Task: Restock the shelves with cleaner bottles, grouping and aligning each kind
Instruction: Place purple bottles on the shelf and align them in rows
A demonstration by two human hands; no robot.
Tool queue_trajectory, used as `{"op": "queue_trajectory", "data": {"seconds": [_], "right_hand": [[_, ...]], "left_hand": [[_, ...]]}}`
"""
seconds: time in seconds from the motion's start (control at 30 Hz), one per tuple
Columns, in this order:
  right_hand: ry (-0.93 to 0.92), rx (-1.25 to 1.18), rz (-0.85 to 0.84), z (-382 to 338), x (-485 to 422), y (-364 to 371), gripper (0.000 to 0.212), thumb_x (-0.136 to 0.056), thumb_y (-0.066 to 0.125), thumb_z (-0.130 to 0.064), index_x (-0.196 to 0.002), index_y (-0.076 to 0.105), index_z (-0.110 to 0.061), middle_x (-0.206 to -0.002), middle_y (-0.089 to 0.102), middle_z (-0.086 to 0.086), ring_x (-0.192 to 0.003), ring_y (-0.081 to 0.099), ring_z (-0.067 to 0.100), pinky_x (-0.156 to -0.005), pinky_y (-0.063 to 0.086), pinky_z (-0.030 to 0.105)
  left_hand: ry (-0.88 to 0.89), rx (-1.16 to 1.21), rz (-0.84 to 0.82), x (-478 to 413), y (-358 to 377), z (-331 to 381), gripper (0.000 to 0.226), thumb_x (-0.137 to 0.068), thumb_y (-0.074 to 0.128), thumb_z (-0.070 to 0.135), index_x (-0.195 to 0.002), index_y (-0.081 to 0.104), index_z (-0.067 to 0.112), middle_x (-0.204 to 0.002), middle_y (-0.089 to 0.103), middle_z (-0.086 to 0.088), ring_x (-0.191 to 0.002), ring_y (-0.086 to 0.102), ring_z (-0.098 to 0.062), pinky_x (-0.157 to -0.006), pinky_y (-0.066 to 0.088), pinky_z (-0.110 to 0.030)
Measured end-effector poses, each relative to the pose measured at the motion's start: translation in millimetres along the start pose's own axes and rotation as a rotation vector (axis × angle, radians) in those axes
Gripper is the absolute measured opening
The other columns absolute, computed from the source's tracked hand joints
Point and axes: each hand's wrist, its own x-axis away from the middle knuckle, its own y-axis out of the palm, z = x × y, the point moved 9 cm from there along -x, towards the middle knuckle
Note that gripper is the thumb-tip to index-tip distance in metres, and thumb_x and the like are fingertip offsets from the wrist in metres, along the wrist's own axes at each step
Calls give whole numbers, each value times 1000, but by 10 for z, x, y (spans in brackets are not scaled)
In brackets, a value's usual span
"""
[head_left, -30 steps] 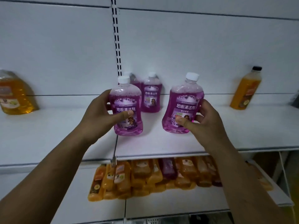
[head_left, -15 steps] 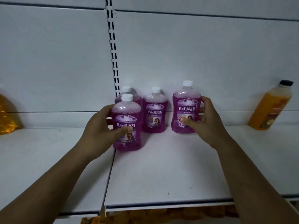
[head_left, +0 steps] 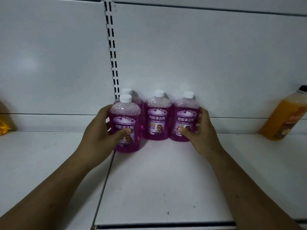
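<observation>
Curling round the front bottle [head_left: 125, 117], the left grip [head_left: 99, 133] held it with the thumb across the label and the fingers behind. This bottle stood on the white shelf [head_left: 166, 180], directly before the rear bottle [head_left: 137, 100], of which only the cap and one shoulder showed. The right grip [head_left: 202, 135] wrapped the right bottle [head_left: 186, 113], thumb at the label's lower edge, fingers round the far side. The middle bottle [head_left: 157, 117] stood untouched just beside it, against the back panel [head_left: 199, 55]. All four were purple, white-capped and upright, labels facing outward. An orange bottle [head_left: 284, 118] with a dark cap stood well apart at the far right. A yellow item [head_left: 4, 125] showed at the left edge, too cropped to identify.
</observation>
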Motion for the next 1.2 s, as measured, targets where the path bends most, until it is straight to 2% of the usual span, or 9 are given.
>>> {"op": "queue_trajectory", "data": {"seconds": [0.13,0.27,0.5,0.6,0.67,0.77,0.93,1.03,1.2], "right_hand": [[-12,54,35,29,-26,-34,94,-75,93,-13,-150,38,-31,-137,61,1,-113,67,19,-93,61,44],[-21,71,61,-11,-13,-56,97,-73,94,-10,-150,37,-27,-134,63,1,-107,68,17,-85,59,29],[64,40,73,0,37,-80,96,-65,99,-20,-141,41,-31,-119,67,-10,-99,71,9,-84,61,31],[139,56,88,-25,95,-156,101,-65,99,-31,-146,39,-30,-122,66,-3,-101,69,13,-83,56,29],[160,132,115,-106,129,-285,103,-67,96,-42,-150,37,-29,-126,61,2,-108,64,21,-84,51,31],[129,290,103,-317,222,-452,100,-69,90,-55,-150,37,-30,-130,58,2,-113,60,22,-87,47,33],[50,420,61,-662,630,-513,80,-76,83,-57,-143,47,-30,-133,57,0,-114,58,17,-88,47,34],[-51,489,-46,-814,993,-373,70,-80,79,-57,-139,50,-34,-129,53,-7,-116,55,11,-92,46,32],[-160,568,-194,-965,1546,-212,71,-80,72,-67,-140,46,-41,-133,54,-14,-123,52,8,-102,51,38]], "left_hand": [[10,9,-5,4,0,-8,71,-84,85,9,-144,52,28,-115,76,11,-103,75,-5,-83,60,-20],[-2,30,-21,20,24,-17,72,-87,83,9,-146,49,31,-117,77,10,-106,75,-8,-90,60,-31],[-7,54,-15,23,23,-24,71,-88,81,6,-146,49,29,-117,77,8,-105,75,-9,-88,62,-28],[-10,41,-22,42,46,-34,77,-89,80,6,-153,42,28,-124,73,10,-110,72,-5,-96,61,-31],[-28,31,-29,33,30,-67,88,-90,82,17,-160,31,30,-133,67,14,-119,67,-2,-105,55,-37],[-53,-11,-42,60,-30,-78,111,-79,83,54,-165,16,36,-159,49,11,-145,46,-5,-118,40,-39],[101,-321,37,236,-258,245,109,-78,71,68,-165,15,35,-169,32,6,-153,35,-15,-118,36,-39],[204,-539,28,473,-368,453,100,-80,58,86,-161,24,38,-165,37,9,-150,38,-17,-116,40,-47],[261,-797,2,1131,-329,679,86,-86,54,84,-156,36,38,-156,51,6,-141,47,-20,-103,47,-47]]}}
